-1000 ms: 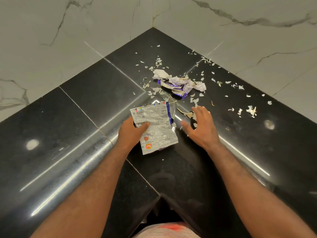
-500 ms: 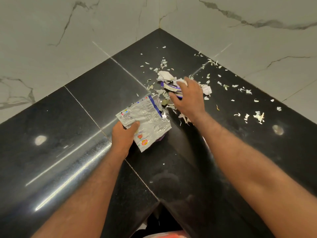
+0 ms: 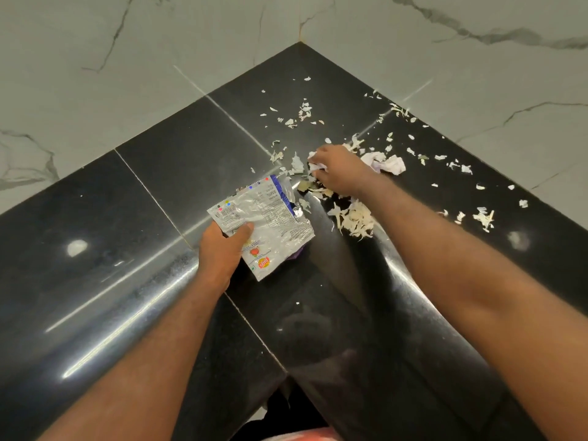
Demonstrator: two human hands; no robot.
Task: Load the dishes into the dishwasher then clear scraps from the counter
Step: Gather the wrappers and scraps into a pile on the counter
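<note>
littering the counter (image 3: 159, 218): scraps (image 3: 356, 219), foil wrapper (image 3: 273, 218)

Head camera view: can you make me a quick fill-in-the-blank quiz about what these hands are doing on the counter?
1. The left hand holds the silver packet with its ____ pressed on top.
2. The right hand grips a crumpled scrap that is ____ in colour.
3. The glossy counter is ____ in colour.
4. Most loose scraps lie to the packet's ____.
Missing words: thumb; white; black; right.
</note>
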